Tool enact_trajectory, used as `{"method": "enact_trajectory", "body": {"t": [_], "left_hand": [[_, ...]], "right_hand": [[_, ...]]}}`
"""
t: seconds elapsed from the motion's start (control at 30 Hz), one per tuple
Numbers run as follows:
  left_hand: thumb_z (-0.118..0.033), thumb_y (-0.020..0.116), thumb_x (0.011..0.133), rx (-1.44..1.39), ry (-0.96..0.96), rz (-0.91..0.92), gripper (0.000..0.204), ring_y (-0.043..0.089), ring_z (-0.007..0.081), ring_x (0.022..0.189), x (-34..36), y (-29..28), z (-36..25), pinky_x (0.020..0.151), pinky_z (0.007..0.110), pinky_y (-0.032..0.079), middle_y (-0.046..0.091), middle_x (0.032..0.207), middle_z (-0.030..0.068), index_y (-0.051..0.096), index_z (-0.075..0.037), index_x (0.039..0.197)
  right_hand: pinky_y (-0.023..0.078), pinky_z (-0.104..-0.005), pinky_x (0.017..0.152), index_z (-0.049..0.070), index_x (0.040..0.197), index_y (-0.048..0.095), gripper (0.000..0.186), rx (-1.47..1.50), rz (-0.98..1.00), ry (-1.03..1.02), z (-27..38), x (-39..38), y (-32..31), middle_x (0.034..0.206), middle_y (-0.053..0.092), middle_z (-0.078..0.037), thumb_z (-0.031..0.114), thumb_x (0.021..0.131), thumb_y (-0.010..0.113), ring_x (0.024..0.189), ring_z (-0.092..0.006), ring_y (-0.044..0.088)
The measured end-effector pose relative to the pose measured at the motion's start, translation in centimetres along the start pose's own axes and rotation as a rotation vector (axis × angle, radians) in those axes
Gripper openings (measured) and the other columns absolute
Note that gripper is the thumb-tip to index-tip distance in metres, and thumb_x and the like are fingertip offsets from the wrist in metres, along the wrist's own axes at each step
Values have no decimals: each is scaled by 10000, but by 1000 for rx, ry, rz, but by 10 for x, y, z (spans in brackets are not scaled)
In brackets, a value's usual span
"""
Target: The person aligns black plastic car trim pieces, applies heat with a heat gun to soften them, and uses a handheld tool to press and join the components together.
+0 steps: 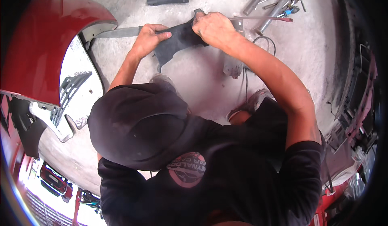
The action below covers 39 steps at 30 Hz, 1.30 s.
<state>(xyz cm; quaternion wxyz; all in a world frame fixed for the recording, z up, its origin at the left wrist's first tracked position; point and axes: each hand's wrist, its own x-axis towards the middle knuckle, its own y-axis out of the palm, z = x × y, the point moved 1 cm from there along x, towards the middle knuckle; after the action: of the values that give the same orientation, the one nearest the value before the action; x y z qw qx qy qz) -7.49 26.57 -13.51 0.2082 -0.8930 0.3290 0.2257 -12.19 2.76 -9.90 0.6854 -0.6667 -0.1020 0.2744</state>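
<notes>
Your left hand (147, 40) has its fingers clamped on the near-left edge of the dark plastic panel (180, 38); your right hand (214, 28) grips its far end at 2 o'clock. The panel's long axis runs between them, over the concrete floor (194, 76).

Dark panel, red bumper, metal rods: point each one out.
Dark panel (178, 38), head view, its flat middle between the hands.
Red bumper (38, 44), head view, its glossy curved face.
Metal rods (275, 6), head view, mid-shaft on the floor.
</notes>
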Motion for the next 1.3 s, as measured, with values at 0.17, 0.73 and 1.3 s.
{"method": "enact_trajectory", "body": {"t": [0.17, 0.73, 1.3], "left_hand": [[-154, 743, 885, 54, -13, 15, 290, 647, 135, 816, 1, -5, -2, 769, 292, 514, 734, 905, 83, 736, 62, 1079], [-126, 709, 911, 187, 35, 38, 248, 647, 125, 809, 0, -1, -6, 756, 301, 513, 733, 900, 87, 730, 48, 1087], [-200, 741, 887, 208, -41, -54, 346, 675, 170, 814, 14, -2, -2, 781, 324, 522, 750, 918, 128, 730, 80, 1089]], "right_hand": [[594, -370, 733, 128, 844, 760, 144, 23, 71, 0, 6, 5, -5, 965, 703, -131, 114, 830, 618, 875, -264, 729], [600, -378, 739, 121, 862, 763, 152, 42, 90, 50, 12, 12, 7, 997, 709, -135, 118, 844, 612, 905, -279, 724], [574, -457, 750, 66, 922, 702, 136, 218, -72, 260, -27, -36, 3, 953, 681, -174, 98, 808, 634, 858, -368, 698]]}}
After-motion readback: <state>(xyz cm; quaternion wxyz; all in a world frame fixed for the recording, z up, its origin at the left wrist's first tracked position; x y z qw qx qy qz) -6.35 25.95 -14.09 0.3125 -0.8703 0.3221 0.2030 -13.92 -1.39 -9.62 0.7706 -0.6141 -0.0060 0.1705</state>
